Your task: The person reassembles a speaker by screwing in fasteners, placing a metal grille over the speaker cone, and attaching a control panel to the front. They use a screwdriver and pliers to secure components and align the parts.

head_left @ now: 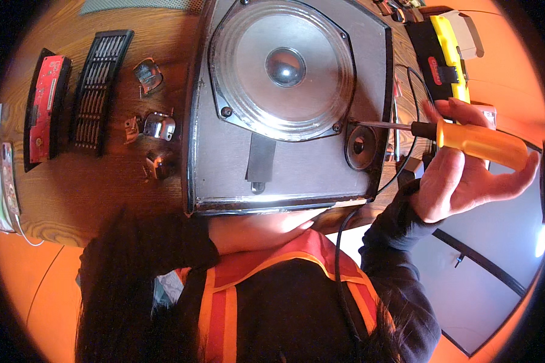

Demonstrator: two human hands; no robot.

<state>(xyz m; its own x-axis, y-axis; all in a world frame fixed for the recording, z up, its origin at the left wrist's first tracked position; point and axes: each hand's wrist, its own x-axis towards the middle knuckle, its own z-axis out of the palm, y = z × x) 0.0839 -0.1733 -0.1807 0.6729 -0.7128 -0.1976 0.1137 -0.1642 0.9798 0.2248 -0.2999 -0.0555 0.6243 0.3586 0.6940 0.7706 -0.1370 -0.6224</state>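
A dark speaker cabinet [321, 175] takes up the middle of the view, its front face toward me. On it are a large round woofer [242, 66] and a small tweeter [361, 147]. My right hand [460, 163] is closed around the yellow handle of a screwdriver [487, 144]. The shaft runs leftward, and its tip meets the top of the tweeter's plate, near a screw. My left forearm crosses under the cabinet's near edge, where part of my left hand [284, 228] shows; its fingers are hidden. A dark strip [261, 158] lies on the cabinet below the woofer.
Metal corner pieces [158, 126] lie on the wooden table left of the cabinet. Beyond them are a black tray of driver bits [101, 91] and a red panel in a black frame [47, 109]. A yellow-and-black case [448, 51] stands at the far right. A black cable [413, 81] curves beside the cabinet.
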